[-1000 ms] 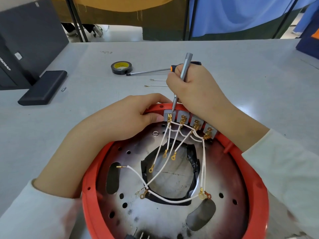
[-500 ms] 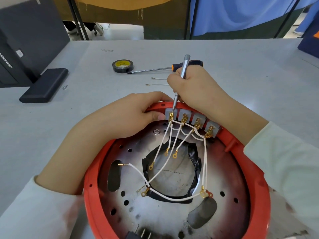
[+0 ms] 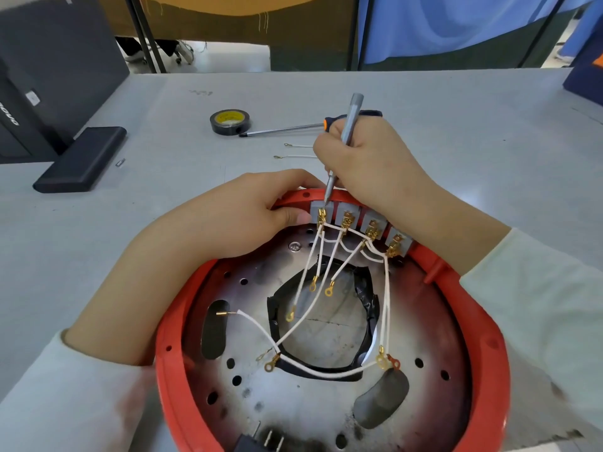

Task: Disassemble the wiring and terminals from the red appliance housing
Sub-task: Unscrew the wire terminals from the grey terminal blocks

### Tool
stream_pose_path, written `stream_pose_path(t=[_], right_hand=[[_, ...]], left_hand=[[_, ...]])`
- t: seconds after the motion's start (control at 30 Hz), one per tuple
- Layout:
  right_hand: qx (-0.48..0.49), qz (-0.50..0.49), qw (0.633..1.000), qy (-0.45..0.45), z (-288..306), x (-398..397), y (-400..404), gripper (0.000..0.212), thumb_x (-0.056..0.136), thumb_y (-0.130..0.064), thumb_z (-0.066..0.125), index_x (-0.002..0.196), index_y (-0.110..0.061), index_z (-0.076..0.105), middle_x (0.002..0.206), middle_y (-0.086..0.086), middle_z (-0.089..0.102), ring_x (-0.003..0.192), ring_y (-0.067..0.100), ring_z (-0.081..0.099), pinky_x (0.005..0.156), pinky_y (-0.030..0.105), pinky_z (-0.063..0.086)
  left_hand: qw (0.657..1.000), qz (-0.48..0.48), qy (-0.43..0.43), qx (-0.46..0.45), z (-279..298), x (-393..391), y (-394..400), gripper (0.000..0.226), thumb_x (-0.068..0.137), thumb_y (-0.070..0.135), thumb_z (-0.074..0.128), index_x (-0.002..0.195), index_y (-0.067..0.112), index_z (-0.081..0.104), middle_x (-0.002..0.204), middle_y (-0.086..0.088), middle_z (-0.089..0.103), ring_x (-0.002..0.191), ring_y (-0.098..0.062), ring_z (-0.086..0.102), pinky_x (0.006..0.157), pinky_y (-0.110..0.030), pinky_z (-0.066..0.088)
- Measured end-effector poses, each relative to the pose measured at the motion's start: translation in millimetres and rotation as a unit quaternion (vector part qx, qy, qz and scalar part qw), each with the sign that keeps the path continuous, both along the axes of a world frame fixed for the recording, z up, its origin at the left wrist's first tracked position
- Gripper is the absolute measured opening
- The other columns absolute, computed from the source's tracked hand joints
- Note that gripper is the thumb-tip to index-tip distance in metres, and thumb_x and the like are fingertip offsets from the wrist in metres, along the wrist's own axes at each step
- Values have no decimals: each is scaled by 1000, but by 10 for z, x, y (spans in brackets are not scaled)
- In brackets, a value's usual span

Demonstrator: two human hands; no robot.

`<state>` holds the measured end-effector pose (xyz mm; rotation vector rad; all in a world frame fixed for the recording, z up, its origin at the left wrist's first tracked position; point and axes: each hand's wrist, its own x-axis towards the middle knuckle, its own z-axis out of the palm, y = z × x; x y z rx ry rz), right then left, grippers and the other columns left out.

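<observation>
Housing: I see the red housing (image 3: 489, 360) on the bench (image 3: 130, 249), scorched metal plate inside.
Wiring: white wires (image 3: 313, 370) fan from four grey terminal blocks (image 3: 362, 223) at the housing's far rim.
Left hand (image 3: 235, 220): fingers grip that rim.
Right hand (image 3: 368, 161): fingers curled round my grey screwdriver (image 3: 347, 125), tip on the leftmost block.

I had only the one head-worn view, and it looked forward and steeply down from close above the red housing (image 3: 329, 321), which filled the lower half of the picture. Beyond the housing, the view took in the grey table (image 3: 473, 132) to its far edge. No second view was there to share any of this.
</observation>
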<state>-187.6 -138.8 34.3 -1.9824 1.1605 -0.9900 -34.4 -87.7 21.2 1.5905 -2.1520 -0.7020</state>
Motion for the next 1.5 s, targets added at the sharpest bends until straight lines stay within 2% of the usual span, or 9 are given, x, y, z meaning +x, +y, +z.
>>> stream_pose_path(t=[0.1, 0.33, 0.43, 0.53, 0.73, 0.83, 0.93, 1.27, 1.5], right_hand=[[-48, 5, 998, -35, -14, -10, 28, 41, 91, -12, 49, 55, -17, 31, 53, 3, 35, 49, 11, 38, 47, 26, 44], [-54, 16, 998, -13, -37, 1, 5, 39, 94, -15, 48, 57, -16, 34, 57, 6, 39, 45, 8, 39, 45, 20, 42], [-63, 14, 998, 3, -22, 3, 8, 39, 93, -16, 47, 57, -16, 33, 57, 6, 39, 48, 11, 41, 51, 31, 45], [-106, 7, 994, 30, -25, 5, 36, 39, 95, -22, 45, 58, -17, 33, 54, 1, 40, 51, 15, 42, 59, 40, 45], [-133, 15, 990, 49, -10, 14, 74, 40, 96, -27, 44, 58, -19, 33, 53, -3, 40, 55, 23, 48, 60, 41, 47], [-28, 2, 999, 29, -1, 28, -8, 43, 98, -27, 43, 56, -16, 39, 53, -2, 46, 49, 16, 44, 57, 29, 47], [55, -3, 998, 22, 5, 39, -64, 43, 96, -20, 44, 53, -16, 39, 51, -4, 46, 44, 10, 38, 44, 19, 34], [107, -14, 993, 55, 4, 61, -100, 37, 93, -22, 46, 56, -15, 43, 54, 0, 43, 50, 14, 37, 48, 23, 33], [29, -1, 998, -49, -28, -3, -48, 42, 98, -21, 43, 58, -15, 39, 52, -4, 44, 47, 6, 43, 51, 22, 42]], left_hand=[[1000, 1, -4, -9, -9, 6, 0, 31, 91, 29, 58, 120, 40, 53, 109, 17, 62, 101, -3, 56, 90, -23, 41], [1000, 4, -11, -14, -21, 13, -10, 30, 91, 31, 57, 119, 42, 52, 106, 20, 61, 96, 0, 54, 83, -8, 37], [1000, 5, -10, -16, -25, 11, -12, 31, 92, 30, 58, 120, 41, 53, 105, 20, 61, 95, 0, 54, 81, -13, 40], [1000, 2, -10, -23, -22, 5, -7, 31, 91, 29, 57, 120, 40, 53, 97, 24, 59, 89, 7, 54, 77, -4, 36], [1000, -1, -14, -18, -11, 2, 0, 33, 92, 30, 56, 124, 40, 52, 108, 17, 63, 97, -1, 56, 85, -16, 41], [1000, 1, -13, -9, 1, -1, 7, 32, 92, 30, 56, 122, 39, 52, 113, 15, 62, 102, -5, 55, 93, -26, 42], [1000, 1, -18, 2, 16, -6, 9, 34, 93, 29, 56, 125, 37, 51, 117, 12, 62, 107, -9, 55, 97, -34, 41], [1000, 1, -10, 1, 12, -14, 8, 34, 92, 27, 57, 124, 37, 52, 115, 14, 61, 103, -5, 55, 92, -25, 39], [1000, 3, -4, -6, -6, -4, 8, 30, 92, 29, 57, 119, 40, 53, 111, 17, 62, 102, -4, 55, 93, -26, 41]])
